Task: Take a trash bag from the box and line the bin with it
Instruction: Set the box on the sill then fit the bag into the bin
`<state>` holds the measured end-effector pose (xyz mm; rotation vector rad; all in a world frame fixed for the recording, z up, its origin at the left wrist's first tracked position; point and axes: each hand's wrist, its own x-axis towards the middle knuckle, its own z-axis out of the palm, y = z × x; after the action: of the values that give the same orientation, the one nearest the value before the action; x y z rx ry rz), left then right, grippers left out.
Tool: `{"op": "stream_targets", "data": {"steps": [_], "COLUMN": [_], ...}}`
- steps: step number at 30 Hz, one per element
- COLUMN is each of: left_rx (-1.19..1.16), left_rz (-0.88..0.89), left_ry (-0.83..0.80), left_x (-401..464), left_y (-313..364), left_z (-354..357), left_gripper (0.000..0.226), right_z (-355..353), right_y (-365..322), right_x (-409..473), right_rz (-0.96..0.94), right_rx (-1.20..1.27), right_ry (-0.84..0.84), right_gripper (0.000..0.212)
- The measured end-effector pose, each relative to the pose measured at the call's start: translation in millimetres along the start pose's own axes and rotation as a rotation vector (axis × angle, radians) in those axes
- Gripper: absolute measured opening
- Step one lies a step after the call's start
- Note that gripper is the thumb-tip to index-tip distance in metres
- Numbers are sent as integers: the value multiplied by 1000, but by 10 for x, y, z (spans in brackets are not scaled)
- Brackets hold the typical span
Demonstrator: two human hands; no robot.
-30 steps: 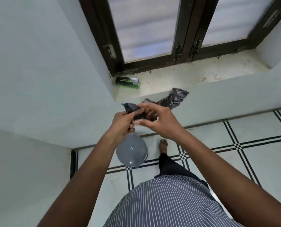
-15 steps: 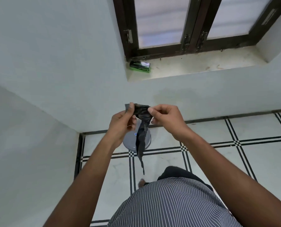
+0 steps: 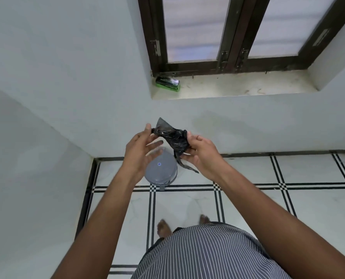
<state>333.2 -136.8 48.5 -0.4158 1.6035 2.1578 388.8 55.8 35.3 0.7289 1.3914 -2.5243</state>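
A crumpled black thin-plastic trash bag [image 3: 172,138] was held up in front of the person, above the floor, bunched into a wrinkled, glossy wad with one flat pointed corner sticking up at 12 o'clock and a narrow twisted tail hanging down toward 5 o'clock. The right hand [image 3: 199,153] was clenched on the wad's right side, thumb on top and fingers curled beneath, the tail trailing past its palm. The left hand [image 3: 141,150] was released for the most part, fingers spread and blurred, with only the thumb tip touching the bag's left end at 9 o'clock of the wad. Below the hands, standing on the floor near the corner of the walls, was the round grey plastic bin [image 3: 161,172] with its domed lid shut and a small blue ring mark on top; part of it was hidden behind the left hand, and a small pedal showed at its 6 o'clock edge. The white tiled floor [image 3: 248,208] carried black double lines. Well apart, at 12 o'clock from the bag, the small green and black cardboard box [image 3: 168,83] lay on the pale stone window ledge [image 3: 238,85], in its left corner, just beside the dark wooden window frame [image 3: 227,33]. The person's striped shirt [image 3: 203,256] filled the bottom edge, bare toes just beyond it.
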Motion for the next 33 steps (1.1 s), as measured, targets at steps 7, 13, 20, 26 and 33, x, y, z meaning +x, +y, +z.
{"op": "stream_targets", "data": {"steps": [7, 13, 20, 26, 33], "left_rx": [96, 265, -59, 8, 527], "left_rz": [104, 209, 180, 95, -67], "left_ry": [91, 429, 493, 214, -22], "left_x": [-150, -122, -111, -44, 25], "left_y": [-221, -366, -259, -172, -51], "left_z": [387, 433, 278, 235, 7], "left_gripper": [33, 30, 32, 42, 72], "right_z": [-209, -450, -539, -206, 133], "right_y": [-184, -182, -175, -130, -17], "right_x": [-112, -40, -28, -18, 126], "right_rz": [-117, -197, -81, -22, -137], "right_rx": [-34, 5, -359, -405, -319], "right_ry": [86, 289, 232, 61, 101], "right_gripper": [26, 23, 20, 51, 35]}}
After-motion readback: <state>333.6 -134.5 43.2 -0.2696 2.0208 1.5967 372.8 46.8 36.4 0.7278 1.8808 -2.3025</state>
